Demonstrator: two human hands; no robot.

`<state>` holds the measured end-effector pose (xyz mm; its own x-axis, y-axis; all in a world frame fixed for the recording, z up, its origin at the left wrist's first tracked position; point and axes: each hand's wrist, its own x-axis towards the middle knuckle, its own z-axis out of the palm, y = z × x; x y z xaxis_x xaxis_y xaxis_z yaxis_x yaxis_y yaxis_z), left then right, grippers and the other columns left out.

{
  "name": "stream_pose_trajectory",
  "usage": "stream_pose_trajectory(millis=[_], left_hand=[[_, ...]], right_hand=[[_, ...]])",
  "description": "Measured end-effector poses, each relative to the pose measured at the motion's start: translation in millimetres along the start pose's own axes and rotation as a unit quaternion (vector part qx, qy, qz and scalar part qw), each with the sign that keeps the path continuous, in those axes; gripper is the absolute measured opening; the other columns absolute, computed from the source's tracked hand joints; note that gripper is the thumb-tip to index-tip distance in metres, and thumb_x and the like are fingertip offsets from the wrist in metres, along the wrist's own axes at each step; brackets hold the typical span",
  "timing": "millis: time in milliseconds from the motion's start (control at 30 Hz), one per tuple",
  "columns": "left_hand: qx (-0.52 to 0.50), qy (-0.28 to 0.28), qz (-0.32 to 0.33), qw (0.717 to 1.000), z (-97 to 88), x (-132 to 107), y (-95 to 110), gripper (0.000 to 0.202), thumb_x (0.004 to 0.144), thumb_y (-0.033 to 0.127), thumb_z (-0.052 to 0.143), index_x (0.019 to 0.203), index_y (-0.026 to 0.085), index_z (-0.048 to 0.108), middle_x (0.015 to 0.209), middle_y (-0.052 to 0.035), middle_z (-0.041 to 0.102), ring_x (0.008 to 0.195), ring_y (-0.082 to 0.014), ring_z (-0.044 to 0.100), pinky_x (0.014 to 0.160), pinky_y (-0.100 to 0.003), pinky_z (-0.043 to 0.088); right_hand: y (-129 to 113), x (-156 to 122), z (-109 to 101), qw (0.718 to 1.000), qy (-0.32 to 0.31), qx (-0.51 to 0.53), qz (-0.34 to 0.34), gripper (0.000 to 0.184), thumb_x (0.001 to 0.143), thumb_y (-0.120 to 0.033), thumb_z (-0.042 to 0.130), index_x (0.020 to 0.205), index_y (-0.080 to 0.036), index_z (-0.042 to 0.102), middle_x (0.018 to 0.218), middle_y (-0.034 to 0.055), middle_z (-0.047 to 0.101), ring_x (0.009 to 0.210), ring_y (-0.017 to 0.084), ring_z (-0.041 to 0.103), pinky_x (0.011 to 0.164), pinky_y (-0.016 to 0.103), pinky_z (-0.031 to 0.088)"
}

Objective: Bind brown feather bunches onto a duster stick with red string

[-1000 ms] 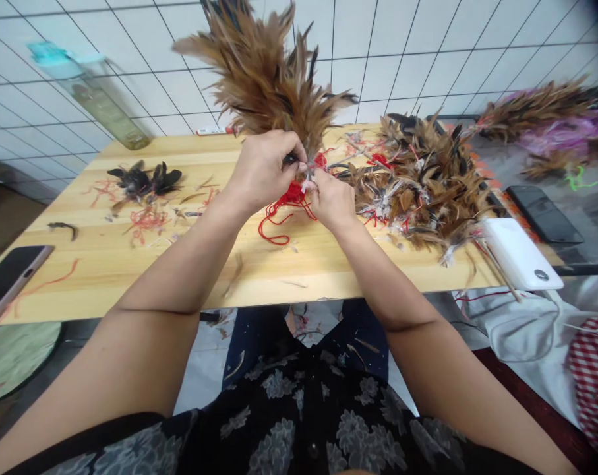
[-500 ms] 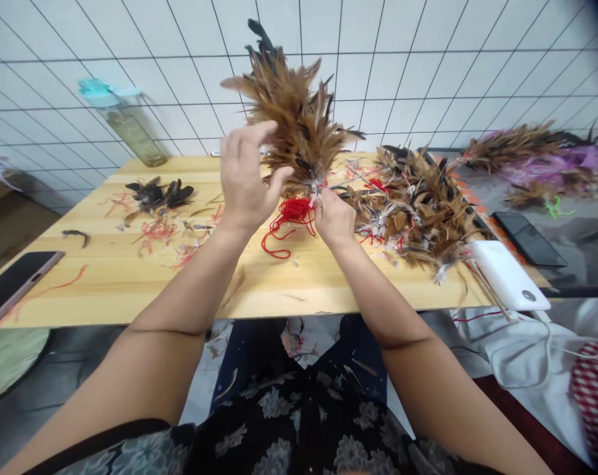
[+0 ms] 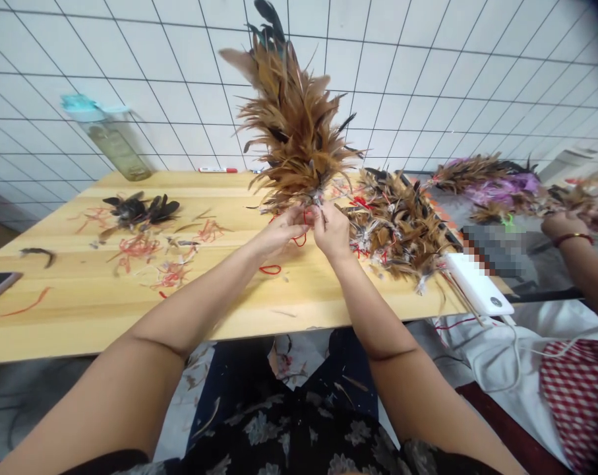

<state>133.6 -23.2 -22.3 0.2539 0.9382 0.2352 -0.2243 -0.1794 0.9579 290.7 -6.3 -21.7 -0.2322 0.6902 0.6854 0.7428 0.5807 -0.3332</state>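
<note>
A large feather duster (image 3: 299, 138) of brown feathers with dark tips stands upright over the table, leaning a little left. My right hand (image 3: 332, 229) is closed round its bound lower end. Close beside it, my left hand (image 3: 281, 231) is closed on red string (image 3: 306, 216) at the duster's base; its fingertips are partly hidden. A loop of the same string hangs below my hands and trails on the wood. To the right of my right hand lies a pile of brown feather bunches (image 3: 402, 224) with white and red ties.
The wooden table (image 3: 219, 303) bears dark feathers (image 3: 143, 211) and red string scraps (image 3: 138, 247) at left. A water bottle (image 3: 115, 145) and marker (image 3: 218, 170) stand or lie by the tiled wall. A white power bank (image 3: 479, 284) lies right. A co-worker's hand (image 3: 566, 226) is at far right.
My left hand has come down from beside the feathers to the base and closed on the red string. The view has shifted, and a co-worker's hands now show at right.
</note>
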Motion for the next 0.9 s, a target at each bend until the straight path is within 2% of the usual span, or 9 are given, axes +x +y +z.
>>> stream_pose_trajectory(millis=[133,233,300,400,467,567,633,800,900], left_hand=[[0.031,-0.002,-0.040,0.999,-2.6,-7.1,9.4,0.060,0.072,0.067,0.092,0.099,0.018,0.069,0.065,0.0030,0.053,0.058,-0.0123,0.049,0.065,-0.029,0.048],[0.153,0.053,0.018,0.987,-11.4,-16.3,22.9,0.052,0.085,0.070,0.077,0.090,0.019,0.070,0.059,0.0040,0.043,0.053,-0.0114,0.036,0.054,-0.026,0.032],[0.285,0.081,0.085,0.951,-14.5,-23.6,34.2,0.041,0.094,0.060,0.068,0.088,0.019,0.072,0.065,-0.0007,0.056,0.058,-0.0143,0.044,0.058,-0.029,0.036],[0.455,0.079,0.193,0.866,-15.9,-31.8,53.3,0.027,0.097,0.044,0.062,0.089,0.020,0.073,0.085,-0.0065,0.072,0.075,-0.0206,0.061,0.074,-0.035,0.048],[0.530,0.057,0.248,0.809,-17.7,-32.2,66.9,0.024,0.097,0.040,0.060,0.088,0.022,0.073,0.085,-0.0075,0.072,0.081,-0.0243,0.065,0.081,-0.040,0.051],[0.615,0.032,0.274,0.738,-24.4,-23.4,88.5,0.026,0.100,0.039,0.058,0.085,0.024,0.073,0.081,-0.0087,0.067,0.087,-0.0281,0.063,0.088,-0.045,0.052],[0.648,0.021,0.256,0.717,-30.0,-13.6,104.0,0.026,0.101,0.037,0.059,0.083,0.024,0.073,0.081,-0.0089,0.064,0.092,-0.0286,0.061,0.096,-0.049,0.051],[0.690,0.017,0.159,0.706,-34.8,9.0,148.2,0.005,0.089,0.016,0.078,0.088,0.021,0.077,0.088,-0.0067,0.064,0.103,-0.0262,0.059,0.113,-0.050,0.048],[0.721,0.028,0.119,0.682,-34.5,19.8,175.5,0.016,0.084,0.006,0.079,0.096,0.016,0.082,0.088,-0.0036,0.062,0.108,-0.0256,0.064,0.115,-0.049,0.050]], right_hand=[[4.7,3.0,-3.5,0.998,0.019,-0.058,0.036,0.043,0.112,-0.033,0.034,0.106,-0.015,0.072,0.096,0.0161,0.079,0.090,0.025,0.075,0.077,0.030,0.049],[7.9,5.7,-7.2,0.989,0.005,-0.131,0.075,0.043,0.112,-0.034,0.034,0.119,-0.013,0.071,0.107,0.0199,0.079,0.093,0.026,0.075,0.077,0.030,0.048],[10.2,7.1,-10.1,0.981,-0.015,-0.168,0.095,0.043,0.112,-0.033,0.035,0.126,-0.012,0.069,0.114,0.0212,0.078,0.095,0.026,0.075,0.078,0.031,0.048],[12.8,7.8,-13.9,0.980,-0.006,-0.177,0.085,0.042,0.110,-0.028,0.035,0.128,-0.011,0.069,0.111,0.0207,0.078,0.095,0.026,0.073,0.080,0.031,0.048],[12.5,7.4,-14.9,0.984,-0.001,-0.170,0.059,0.041,0.109,-0.024,0.036,0.128,-0.011,0.070,0.108,0.0198,0.077,0.096,0.026,0.071,0.082,0.032,0.048],[9.0,6.2,-12.4,0.988,-0.030,-0.153,0.007,0.040,0.107,-0.019,0.034,0.123,-0.013,0.071,0.107,0.0183,0.076,0.103,0.028,0.067,0.090,0.036,0.049],[6.5,5.7,-8.8,0.989,-0.053,-0.137,-0.023,0.040,0.107,-0.018,0.033,0.118,-0.014,0.072,0.104,0.0173,0.075,0.107,0.029,0.065,0.094,0.039,0.049],[4.5,8.3,-3.3,0.986,-0.107,-0.104,-0.073,0.043,0.110,-0.022,0.030,0.113,-0.016,0.072,0.100,0.0150,0.072,0.108,0.030,0.062,0.098,0.043,0.047],[1.8,10.6,-4.5,0.979,-0.147,-0.097,-0.104,0.043,0.111,-0.025,0.030,0.107,-0.018,0.071,0.099,0.0135,0.070,0.106,0.028,0.059,0.097,0.042,0.045]])
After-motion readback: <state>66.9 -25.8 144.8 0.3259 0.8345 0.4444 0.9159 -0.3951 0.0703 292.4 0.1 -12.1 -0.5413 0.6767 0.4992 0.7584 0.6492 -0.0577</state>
